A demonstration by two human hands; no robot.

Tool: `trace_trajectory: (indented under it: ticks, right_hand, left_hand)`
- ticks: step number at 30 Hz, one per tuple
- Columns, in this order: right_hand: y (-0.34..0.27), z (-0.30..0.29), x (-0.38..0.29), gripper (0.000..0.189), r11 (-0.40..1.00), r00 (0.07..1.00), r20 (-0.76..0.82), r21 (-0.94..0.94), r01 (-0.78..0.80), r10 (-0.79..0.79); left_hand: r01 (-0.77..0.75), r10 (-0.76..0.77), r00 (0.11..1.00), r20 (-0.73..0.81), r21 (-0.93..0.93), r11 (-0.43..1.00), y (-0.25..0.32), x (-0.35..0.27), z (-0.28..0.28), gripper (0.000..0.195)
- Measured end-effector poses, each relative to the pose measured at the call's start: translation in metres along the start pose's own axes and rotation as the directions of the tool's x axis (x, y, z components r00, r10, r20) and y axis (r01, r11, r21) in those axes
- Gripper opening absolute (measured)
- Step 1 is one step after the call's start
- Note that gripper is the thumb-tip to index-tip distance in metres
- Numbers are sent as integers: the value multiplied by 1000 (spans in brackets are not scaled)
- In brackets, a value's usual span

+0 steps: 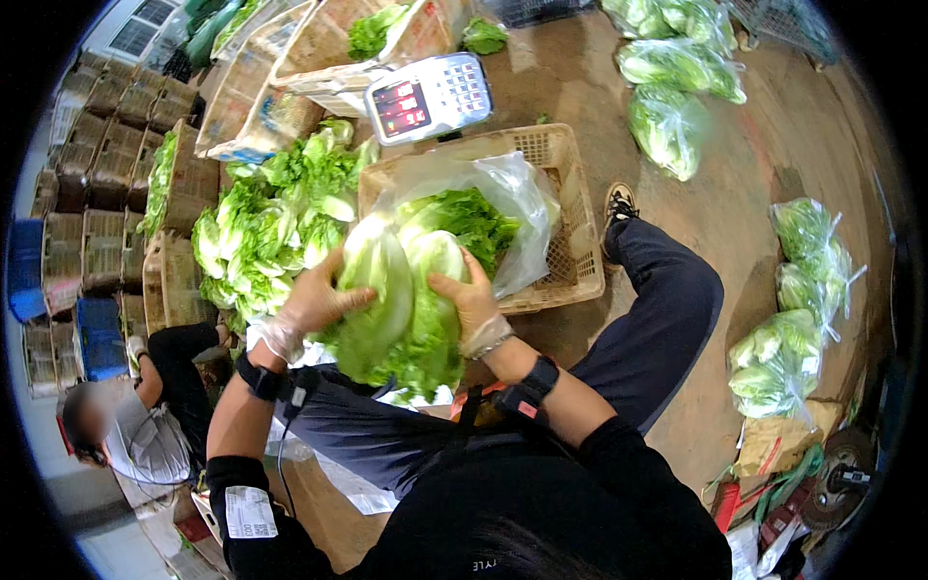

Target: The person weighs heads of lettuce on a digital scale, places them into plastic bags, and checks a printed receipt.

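Note:
Two leafy lettuce heads are held side by side above my lap. My left hand [315, 301], in a clear glove, grips the left lettuce head [373, 283]. The right lettuce head [437, 290] is in my gloved right hand [467, 301]. Just beyond them, an open clear plastic bag [523, 217] sits in a beige plastic crate [580, 239]. Green lettuce [471, 221] lies inside the bag. A loose heap of lettuce [261, 225] is piled left of the crate. A digital scale's display head [428, 99] with lit red digits stands behind the crate.
Filled clear bags of lettuce [663, 130] rest on the floor at the upper right, and more bags [779, 355] at the far right. Stacked crates [101, 239] line the left side. A seated person [145, 435] is at the lower left. A wheel [837, 478] stands lower right.

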State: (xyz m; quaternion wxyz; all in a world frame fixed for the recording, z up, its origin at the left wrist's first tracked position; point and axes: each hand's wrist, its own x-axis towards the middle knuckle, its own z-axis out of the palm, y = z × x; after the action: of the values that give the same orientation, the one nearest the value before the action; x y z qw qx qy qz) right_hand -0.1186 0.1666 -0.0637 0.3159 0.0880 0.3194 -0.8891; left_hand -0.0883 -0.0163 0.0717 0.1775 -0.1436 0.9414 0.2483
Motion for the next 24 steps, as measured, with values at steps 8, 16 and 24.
trace_trajectory:
  ticks: [8, 16, 24]
  right_hand:
    - [11, -18, 15, 47, 757, 943, -131, 633, -159, 307]
    - [-2, -114, 96, 53, 862, 503, -753, -506, -32, -424]
    - [-19, -138, 92, 64, 318, 480, -465, -878, -358, -744]
  left_hand:
    - [-180, 88, 737, 670, 69, 981, 57, 168, 13, 66]
    - [-658, 495, 649, 579, 100, 746, 97, 321, 110, 52]
    - [-570, 570, 807, 155, 457, 683, 71, 253, 168, 87]
